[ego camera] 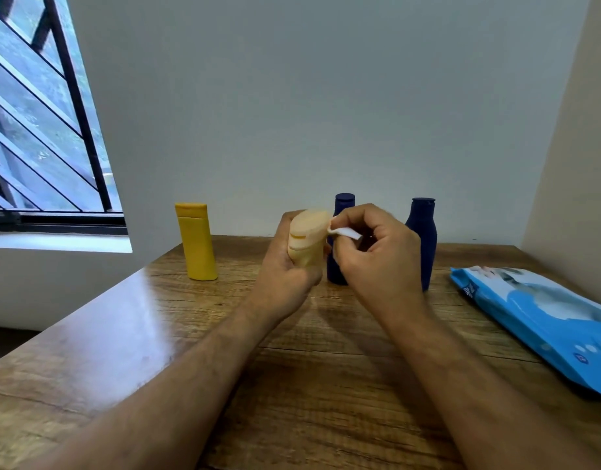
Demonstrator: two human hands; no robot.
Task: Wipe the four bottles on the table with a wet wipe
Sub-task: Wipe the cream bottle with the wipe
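Observation:
My left hand (285,266) grips a pale peach bottle (307,237) above the wooden table (156,334), tilted with its cap towards me. My right hand (377,252) pinches a folded white wet wipe (346,233) against the cap's right edge. A yellow bottle (196,241) stands upright at the back left. Two dark blue bottles stand at the back: one (343,212) mostly hidden behind my hands, the other (423,232) to the right of my right hand.
A blue pack of wet wipes (543,320) lies flat at the table's right side, close to the wall. A barred window (44,123) is at the left. The table's back edge meets the wall just behind the bottles.

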